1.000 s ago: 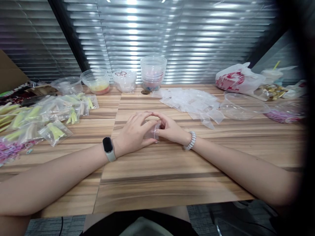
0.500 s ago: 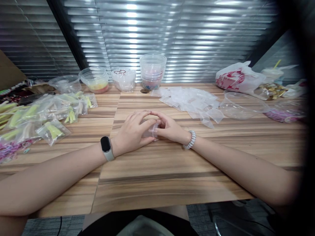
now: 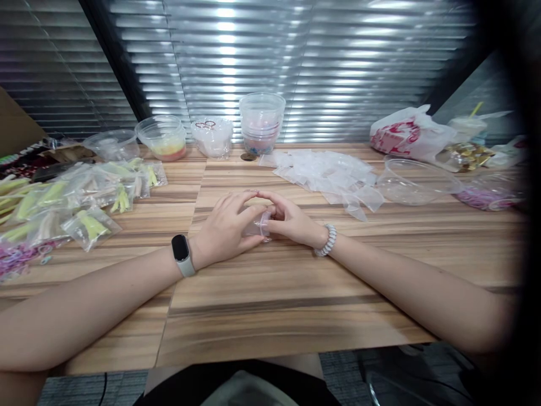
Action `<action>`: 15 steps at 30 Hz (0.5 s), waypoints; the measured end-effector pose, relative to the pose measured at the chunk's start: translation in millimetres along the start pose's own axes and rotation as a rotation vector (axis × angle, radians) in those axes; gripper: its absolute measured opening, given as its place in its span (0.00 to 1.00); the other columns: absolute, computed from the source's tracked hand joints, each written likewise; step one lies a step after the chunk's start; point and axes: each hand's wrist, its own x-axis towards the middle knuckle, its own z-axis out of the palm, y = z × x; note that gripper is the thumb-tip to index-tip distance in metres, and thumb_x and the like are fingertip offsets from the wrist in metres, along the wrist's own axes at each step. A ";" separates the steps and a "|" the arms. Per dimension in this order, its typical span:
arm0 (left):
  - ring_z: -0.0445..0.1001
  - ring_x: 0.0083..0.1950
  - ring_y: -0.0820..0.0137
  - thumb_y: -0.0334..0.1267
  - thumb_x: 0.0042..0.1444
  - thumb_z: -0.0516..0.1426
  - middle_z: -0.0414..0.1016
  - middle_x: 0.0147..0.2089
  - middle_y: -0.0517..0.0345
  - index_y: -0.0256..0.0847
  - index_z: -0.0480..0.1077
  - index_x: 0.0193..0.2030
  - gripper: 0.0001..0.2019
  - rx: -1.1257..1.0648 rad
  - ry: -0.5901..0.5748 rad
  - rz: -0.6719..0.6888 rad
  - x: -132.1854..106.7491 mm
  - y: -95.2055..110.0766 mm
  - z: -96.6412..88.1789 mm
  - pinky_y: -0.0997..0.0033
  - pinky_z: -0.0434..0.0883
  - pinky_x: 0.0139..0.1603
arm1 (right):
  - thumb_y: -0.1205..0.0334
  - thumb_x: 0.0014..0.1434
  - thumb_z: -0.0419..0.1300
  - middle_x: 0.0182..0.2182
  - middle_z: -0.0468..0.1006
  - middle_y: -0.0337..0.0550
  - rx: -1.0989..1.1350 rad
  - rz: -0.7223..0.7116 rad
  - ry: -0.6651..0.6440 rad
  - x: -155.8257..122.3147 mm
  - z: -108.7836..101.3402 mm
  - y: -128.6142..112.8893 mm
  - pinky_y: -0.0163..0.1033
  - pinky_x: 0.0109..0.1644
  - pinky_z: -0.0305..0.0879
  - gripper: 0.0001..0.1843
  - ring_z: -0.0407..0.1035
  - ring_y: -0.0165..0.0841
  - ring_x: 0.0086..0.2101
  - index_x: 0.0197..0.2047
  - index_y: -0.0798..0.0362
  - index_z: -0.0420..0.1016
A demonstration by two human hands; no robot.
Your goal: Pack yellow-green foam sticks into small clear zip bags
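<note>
The left hand [image 3: 226,228] curled round a small clear plastic bag [image 3: 255,228], gripping it, while the right hand [image 3: 298,224] pinched its edge. The bag lay directly between them, mostly within the left hand, its long axis too hidden to tell. Beyond the right hand spread loose translucent bags [image 3: 329,175]; leftward lay packets of yellow-green strips [image 3: 91,226].

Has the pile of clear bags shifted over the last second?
No. Judged against the table hole, the pile shows no visible shift, lying just right of it.
</note>
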 end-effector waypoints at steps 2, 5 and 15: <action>0.56 0.66 0.57 0.45 0.57 0.58 0.57 0.65 0.45 0.41 0.64 0.61 0.26 0.000 -0.004 -0.007 0.3 0.2 -0.1 0.54 0.58 0.65 | 0.70 0.53 0.61 0.27 0.69 0.34 0.017 -0.005 -0.011 0.0 -0.4 0.0 0.29 0.27 0.62 0.38 0.65 0.24 0.25 0.66 0.54 0.53; 0.56 0.66 0.58 0.45 0.57 0.58 0.57 0.65 0.45 0.41 0.64 0.61 0.26 0.007 -0.009 -0.011 0.2 0.4 0.0 0.54 0.58 0.65 | 0.69 0.53 0.61 0.29 0.70 0.36 0.018 -0.009 0.002 0.1 -0.8 0.4 0.30 0.28 0.63 0.37 0.66 0.25 0.27 0.65 0.54 0.55; 0.58 0.66 0.57 0.45 0.57 0.59 0.58 0.64 0.45 0.42 0.62 0.61 0.26 -0.044 0.020 -0.019 -0.1 -0.5 0.9 0.52 0.59 0.65 | 0.65 0.55 0.62 0.27 0.72 0.36 0.057 0.016 -0.036 0.1 -1.7 -0.4 0.32 0.31 0.66 0.38 0.69 0.27 0.27 0.66 0.55 0.51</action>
